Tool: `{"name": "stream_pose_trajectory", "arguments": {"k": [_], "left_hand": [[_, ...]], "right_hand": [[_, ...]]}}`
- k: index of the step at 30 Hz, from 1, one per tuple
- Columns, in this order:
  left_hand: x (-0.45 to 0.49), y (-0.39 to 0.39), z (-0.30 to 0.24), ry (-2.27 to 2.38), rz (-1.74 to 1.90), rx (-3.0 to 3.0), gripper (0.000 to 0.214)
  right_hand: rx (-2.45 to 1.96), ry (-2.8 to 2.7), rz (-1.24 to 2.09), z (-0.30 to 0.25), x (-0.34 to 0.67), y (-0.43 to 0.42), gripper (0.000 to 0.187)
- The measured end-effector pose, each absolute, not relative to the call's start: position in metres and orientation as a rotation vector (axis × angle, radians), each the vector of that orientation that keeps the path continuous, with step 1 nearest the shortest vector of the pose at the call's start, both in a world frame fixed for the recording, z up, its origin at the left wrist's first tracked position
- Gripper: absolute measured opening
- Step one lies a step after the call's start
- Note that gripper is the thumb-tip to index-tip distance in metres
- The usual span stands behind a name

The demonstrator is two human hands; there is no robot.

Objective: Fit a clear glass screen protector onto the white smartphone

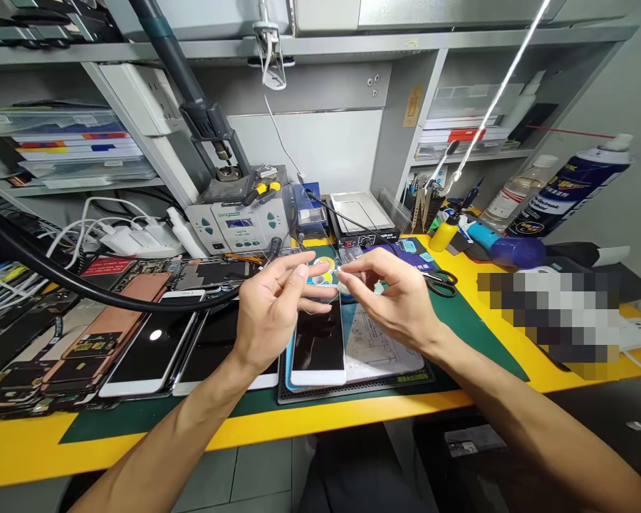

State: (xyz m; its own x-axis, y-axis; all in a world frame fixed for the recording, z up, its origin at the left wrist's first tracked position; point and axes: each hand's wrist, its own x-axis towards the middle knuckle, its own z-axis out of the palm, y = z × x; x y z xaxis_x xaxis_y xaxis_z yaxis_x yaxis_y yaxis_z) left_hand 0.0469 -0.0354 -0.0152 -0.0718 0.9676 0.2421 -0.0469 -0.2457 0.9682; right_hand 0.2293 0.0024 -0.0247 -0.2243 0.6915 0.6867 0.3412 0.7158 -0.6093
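Both my hands are raised over a white smartphone (pixel 318 345) that lies face up on a dark work mat (pixel 352 385). My left hand (pixel 270 306) has its fingers curled, thumb and forefinger pinching the edge of a thin clear film (pixel 320 303). My right hand (pixel 395 296) pinches the same film from the right side, close to a small round tape roll (pixel 323 271) behind it. The film is transparent and its outline is hard to make out.
Several phones and opened phone backs (pixel 139 335) lie at the left on the yellow bench (pixel 139 442). A soldering station (pixel 238 221) and a hot plate (pixel 360 217) stand behind. Scissors (pixel 441 283), bottles and a spray can (pixel 571 185) are at the right. A black hose (pixel 58 278) crosses the left.
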Motion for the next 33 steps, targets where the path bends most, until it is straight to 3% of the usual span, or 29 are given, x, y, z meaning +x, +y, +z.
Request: {"name": "stream_pose_trajectory", "arguments": {"k": [4, 10, 21, 24, 28, 33], "left_hand": [[0.048, -0.037, -0.016, 1.100, 1.472, 1.338, 0.037], [0.047, -0.036, -0.017, 1.089, 1.476, 1.337, 0.039], [0.043, -0.033, -0.017, 0.999, 1.392, 1.204, 0.034], [0.044, -0.033, -0.017, 0.992, 1.361, 1.205, 0.034], [0.046, -0.035, -0.018, 1.009, 1.322, 1.241, 0.036], [0.049, -0.035, -0.021, 1.019, 1.334, 1.246, 0.038]], "right_hand": [[-0.867, -1.827, 0.153, -0.029, 0.234, 0.010, 0.007], [-0.984, -1.506, 0.748, -0.019, 0.242, 0.013, 0.017], [-0.885, -1.317, 0.993, -0.014, 0.243, 0.015, 0.030], [-0.867, -1.342, 1.046, -0.012, 0.244, 0.013, 0.026], [-0.835, -1.591, 0.901, -0.013, 0.240, 0.005, 0.019], [-0.771, -1.935, 0.327, -0.026, 0.231, 0.002, 0.012]]}}
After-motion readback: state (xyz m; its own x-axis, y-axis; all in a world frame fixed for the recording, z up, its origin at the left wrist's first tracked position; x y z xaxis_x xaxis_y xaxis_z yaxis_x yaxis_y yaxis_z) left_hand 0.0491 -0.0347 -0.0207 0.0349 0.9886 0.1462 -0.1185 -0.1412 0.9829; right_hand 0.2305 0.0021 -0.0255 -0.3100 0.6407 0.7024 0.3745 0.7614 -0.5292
